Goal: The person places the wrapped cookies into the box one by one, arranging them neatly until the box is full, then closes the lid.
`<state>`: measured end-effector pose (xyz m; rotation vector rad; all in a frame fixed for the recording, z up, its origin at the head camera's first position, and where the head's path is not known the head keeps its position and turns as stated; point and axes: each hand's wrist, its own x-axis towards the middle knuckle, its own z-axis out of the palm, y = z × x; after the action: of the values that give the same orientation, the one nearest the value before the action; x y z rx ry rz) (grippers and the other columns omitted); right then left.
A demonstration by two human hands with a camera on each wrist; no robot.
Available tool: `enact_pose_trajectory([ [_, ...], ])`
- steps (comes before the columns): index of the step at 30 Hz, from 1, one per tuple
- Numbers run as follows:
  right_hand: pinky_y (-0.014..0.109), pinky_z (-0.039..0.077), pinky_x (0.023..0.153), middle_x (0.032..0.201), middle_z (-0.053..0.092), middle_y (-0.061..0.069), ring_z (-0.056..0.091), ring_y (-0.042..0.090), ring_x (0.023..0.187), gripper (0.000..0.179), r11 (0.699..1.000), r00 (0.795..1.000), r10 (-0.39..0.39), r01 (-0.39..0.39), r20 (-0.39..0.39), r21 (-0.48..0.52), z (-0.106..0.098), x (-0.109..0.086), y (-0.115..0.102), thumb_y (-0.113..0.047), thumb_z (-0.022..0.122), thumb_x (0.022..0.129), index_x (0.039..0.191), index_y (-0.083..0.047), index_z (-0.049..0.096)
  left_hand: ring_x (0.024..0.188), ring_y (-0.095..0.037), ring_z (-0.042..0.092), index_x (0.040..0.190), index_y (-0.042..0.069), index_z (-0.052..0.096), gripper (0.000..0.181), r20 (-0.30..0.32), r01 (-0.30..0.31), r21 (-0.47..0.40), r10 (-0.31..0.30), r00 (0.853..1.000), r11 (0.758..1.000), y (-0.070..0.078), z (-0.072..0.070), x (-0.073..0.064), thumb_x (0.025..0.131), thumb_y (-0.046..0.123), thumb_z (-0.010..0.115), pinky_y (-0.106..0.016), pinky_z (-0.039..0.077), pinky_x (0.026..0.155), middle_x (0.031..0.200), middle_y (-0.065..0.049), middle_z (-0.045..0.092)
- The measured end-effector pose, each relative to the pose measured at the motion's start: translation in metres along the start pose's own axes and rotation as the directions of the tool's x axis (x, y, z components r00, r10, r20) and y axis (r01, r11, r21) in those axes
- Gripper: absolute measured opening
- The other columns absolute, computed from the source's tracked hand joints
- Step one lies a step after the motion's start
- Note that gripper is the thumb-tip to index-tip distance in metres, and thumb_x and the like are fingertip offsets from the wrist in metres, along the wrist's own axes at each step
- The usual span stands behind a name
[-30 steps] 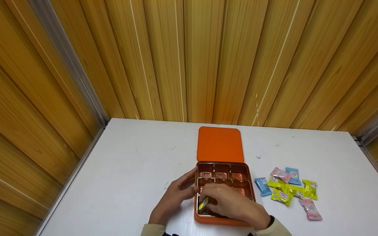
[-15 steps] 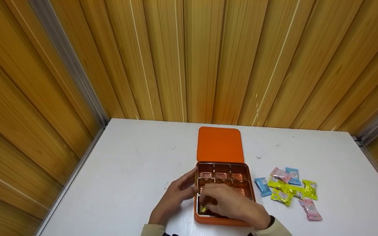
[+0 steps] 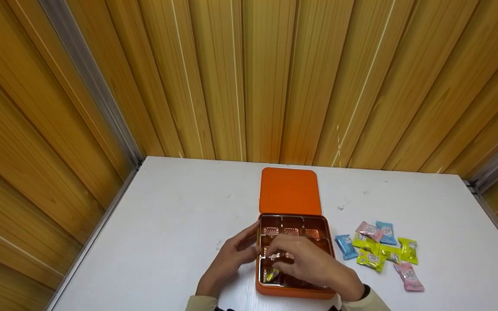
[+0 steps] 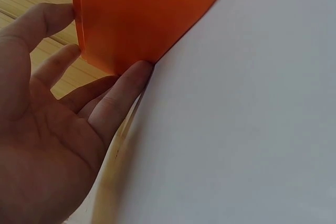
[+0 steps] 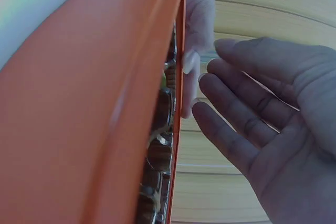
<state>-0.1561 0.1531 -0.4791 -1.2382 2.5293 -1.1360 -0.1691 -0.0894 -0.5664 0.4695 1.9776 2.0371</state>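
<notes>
An orange tin [image 3: 296, 293] with a divided brown tray inside lies in the head view, its lid [image 3: 290, 190] folded back flat. One yellow-green wrapped candy [image 3: 270, 275] sits in the front-left compartment. Just above it hovers my right hand [image 3: 307, 263], its fingers loosely bent and holding nothing. In the right wrist view that same hand [image 5: 273, 103] is apart from the tin wall [image 5: 94, 103]. My left hand [image 3: 231, 255] rests its extended fingertips against the tin's left side. The left wrist view shows those fingers [image 4: 118, 100] touching the orange side [image 4: 136, 19].
Several wrapped candies lie in a loose group right of the tin: pink [image 3: 369, 230], blue [image 3: 346, 246] and yellow-green [image 3: 371, 259] ones. A pink candy [image 3: 410, 276] lies nearest the front. The white table [image 3: 167, 216] ends at a wood-patterned wall [image 3: 266, 86].
My right hand has let go of the yellow-green candy in the front-left compartment and lifted slightly, its finger and thumb parting. The left hand stays against the tin.
</notes>
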Motion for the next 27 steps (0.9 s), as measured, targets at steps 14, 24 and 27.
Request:
enact_pose_trajectory([
  [14, 0.041, 0.056, 0.098, 0.128, 0.069, -0.003, 0.067, 0.020, 0.115, 0.036, 0.988, 0.974, -0.144, 0.150, -0.174, 0.024, -0.015, -0.018, 0.004, -0.023, 0.081, 0.097, 0.131, -0.023, 0.068, 0.144, -0.035, 0.050, 0.164, 0.022, 0.044, 0.065, -0.001, 0.004, -0.008, -0.004, 1.000, 1.000, -0.002, -0.001, 0.000, 0.103, 0.019, 0.067, -0.049, 0.055, 0.100, 0.161, -0.015, 0.049],
  [24, 0.038, 0.056, 0.099, 0.127, 0.069, 0.000, 0.067, 0.023, 0.115, 0.037, 0.988, 0.966, -0.139, 0.150, -0.217, 0.031, -0.022, -0.028, 0.011, -0.020, 0.083, 0.095, 0.129, -0.019, 0.069, 0.145, -0.031, 0.049, 0.164, 0.028, 0.044, 0.064, -0.002, 0.041, -0.001, -0.041, 0.999, 0.999, -0.004, -0.001, 0.002, 0.104, 0.019, 0.066, -0.051, 0.053, 0.104, 0.162, -0.010, 0.048],
  [27, 0.038, 0.055, 0.100, 0.126, 0.069, 0.002, 0.067, 0.023, 0.115, 0.035, 0.991, 0.966, -0.124, 0.131, -0.226, 0.016, -0.025, -0.030, 0.011, -0.020, 0.083, 0.095, 0.128, -0.018, 0.070, 0.145, -0.030, 0.049, 0.164, 0.028, 0.043, 0.064, 0.000, 0.044, 0.002, -0.044, 0.999, 0.999, -0.003, -0.001, 0.002, 0.104, 0.021, 0.066, -0.051, 0.052, 0.104, 0.162, -0.010, 0.048],
])
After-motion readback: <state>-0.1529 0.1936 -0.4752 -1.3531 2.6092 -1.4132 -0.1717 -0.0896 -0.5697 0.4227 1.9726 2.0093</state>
